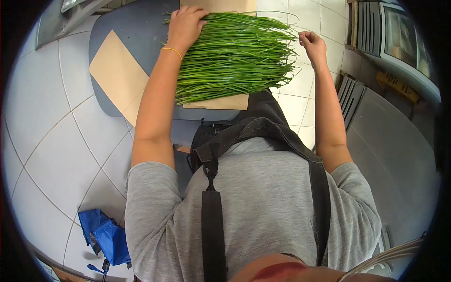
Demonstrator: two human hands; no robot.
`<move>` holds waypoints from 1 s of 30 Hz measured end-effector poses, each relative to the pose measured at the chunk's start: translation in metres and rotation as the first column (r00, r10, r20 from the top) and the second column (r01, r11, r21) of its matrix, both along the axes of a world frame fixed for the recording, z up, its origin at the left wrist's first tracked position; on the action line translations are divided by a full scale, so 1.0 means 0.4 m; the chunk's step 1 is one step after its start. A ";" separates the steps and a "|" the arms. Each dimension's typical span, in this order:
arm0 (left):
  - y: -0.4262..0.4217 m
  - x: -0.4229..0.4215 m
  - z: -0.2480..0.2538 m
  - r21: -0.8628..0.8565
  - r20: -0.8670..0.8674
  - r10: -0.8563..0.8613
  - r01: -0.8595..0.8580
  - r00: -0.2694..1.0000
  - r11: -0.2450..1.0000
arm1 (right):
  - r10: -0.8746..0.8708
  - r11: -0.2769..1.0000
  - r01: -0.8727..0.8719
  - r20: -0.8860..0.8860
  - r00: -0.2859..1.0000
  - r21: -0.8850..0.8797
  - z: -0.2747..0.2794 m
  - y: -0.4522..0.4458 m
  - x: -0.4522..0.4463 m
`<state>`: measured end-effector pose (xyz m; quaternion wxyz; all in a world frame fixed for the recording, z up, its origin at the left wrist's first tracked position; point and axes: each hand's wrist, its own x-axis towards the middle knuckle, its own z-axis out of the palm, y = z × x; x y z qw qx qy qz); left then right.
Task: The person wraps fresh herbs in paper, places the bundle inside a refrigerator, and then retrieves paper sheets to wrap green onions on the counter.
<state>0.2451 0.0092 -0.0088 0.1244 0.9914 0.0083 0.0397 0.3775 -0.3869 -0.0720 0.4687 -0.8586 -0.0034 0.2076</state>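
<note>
A wide layer of long green chives (pixel 235 56) lies on brown paper (pixel 216 102) over a dark grey surface. My left hand (pixel 185 26), with a yellow band at the wrist, is curled over the far left end of the chives, its fingers and thumb closed on them. Beyond the right-hand tips, my right hand (pixel 314 47) is raised with thumb and fingertips pinched together. A thin chive blade seems to reach the pinch, but its end is too fine to make out clearly.
Another brown paper sheet (pixel 120 75) lies on the left of the grey surface (pixel 105 42). A blue folded umbrella (pixel 105 237) is at lower left on the tiled floor (pixel 56 155). Glass-fronted appliances (pixel 399 37) and a grey panel (pixel 394 155) stand at right.
</note>
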 end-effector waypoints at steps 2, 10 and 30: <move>-0.033 0.001 0.016 -0.010 0.136 0.003 -0.001 0.991 1.000 | -0.096 0.995 0.095 0.033 0.995 0.034 -0.007 -0.020 -0.005; -0.133 -0.021 0.062 -0.196 -0.274 -0.184 0.133 0.944 0.972 | -0.028 0.950 0.086 0.192 0.981 -0.300 0.063 -0.125 0.020; -0.054 -0.002 0.096 -0.222 -0.276 -0.069 0.006 0.959 0.975 | 0.484 0.875 -0.333 0.644 0.593 -0.350 0.104 0.281 -0.030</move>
